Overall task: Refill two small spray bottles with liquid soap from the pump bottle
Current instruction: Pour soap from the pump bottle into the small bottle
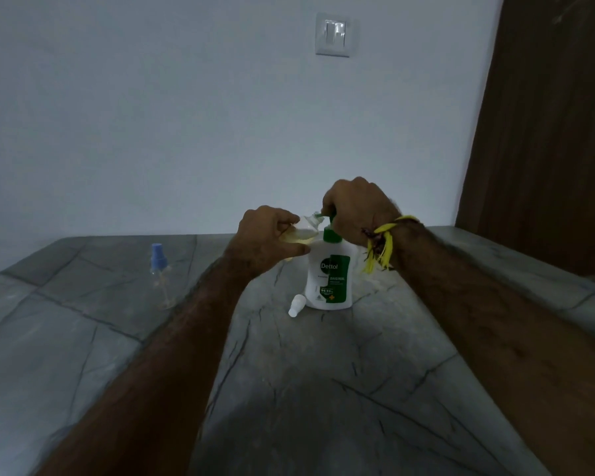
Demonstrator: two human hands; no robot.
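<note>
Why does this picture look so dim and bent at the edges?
Head view: the room light is low and bluish, the pump bottle is the brightest thing, the blue-capped spray bottle looks soft, and the wide lens bows the counter edges and stretches both forearms.

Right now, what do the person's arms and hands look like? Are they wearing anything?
Both forearms are bare and hairy, with no sleeves showing. The left hand wears nothing visible. At the wrist of the right hand there is a yellow thread band with loose tassel ends hanging down and a small dark red bit. No gloves and no watch show.
</note>
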